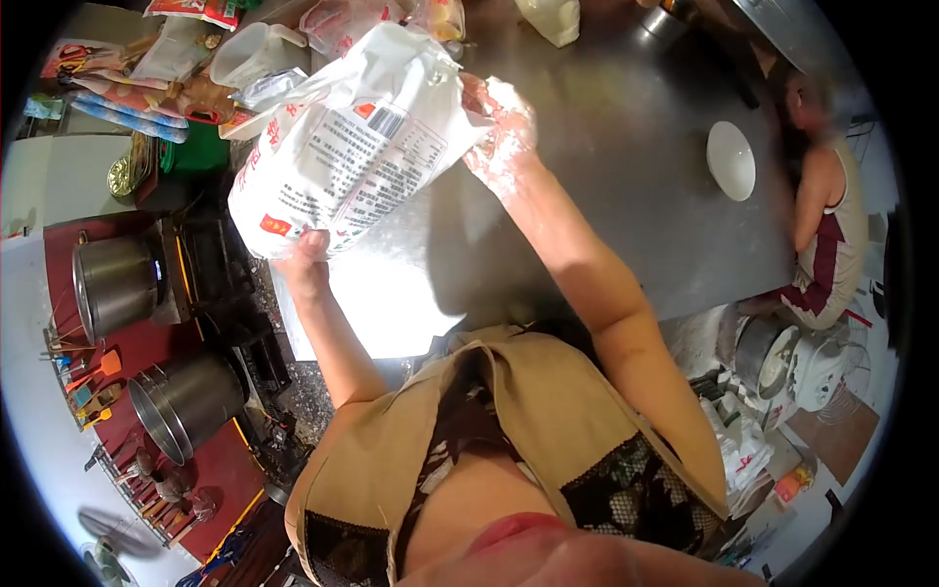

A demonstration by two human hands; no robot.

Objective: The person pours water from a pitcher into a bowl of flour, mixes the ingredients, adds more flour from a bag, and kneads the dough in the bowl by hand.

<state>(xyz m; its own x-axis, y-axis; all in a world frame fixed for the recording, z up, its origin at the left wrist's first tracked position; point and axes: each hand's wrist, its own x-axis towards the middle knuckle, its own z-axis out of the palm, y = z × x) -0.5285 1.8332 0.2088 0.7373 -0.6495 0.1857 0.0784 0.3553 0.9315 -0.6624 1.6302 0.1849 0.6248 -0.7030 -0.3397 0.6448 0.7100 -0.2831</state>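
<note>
A large white flour bag [357,147] with printed text and a barcode is held up, tilted, above the metal table [606,225]. My left hand [305,262] grips its lower left corner, thumb on the printed side. At the bag's upper right edge is my right hand [507,137], coated in white powder and clumps. Its fingers close around the edge and are partly hidden by the bag. What is inside the bag does not show.
A white bowl [731,161] stands on the table's right side, near a seated person [827,215]. Plastic containers and bags, including a clear jug [256,54], crowd the far left. Large steel pots [191,406] stand by the stove at left.
</note>
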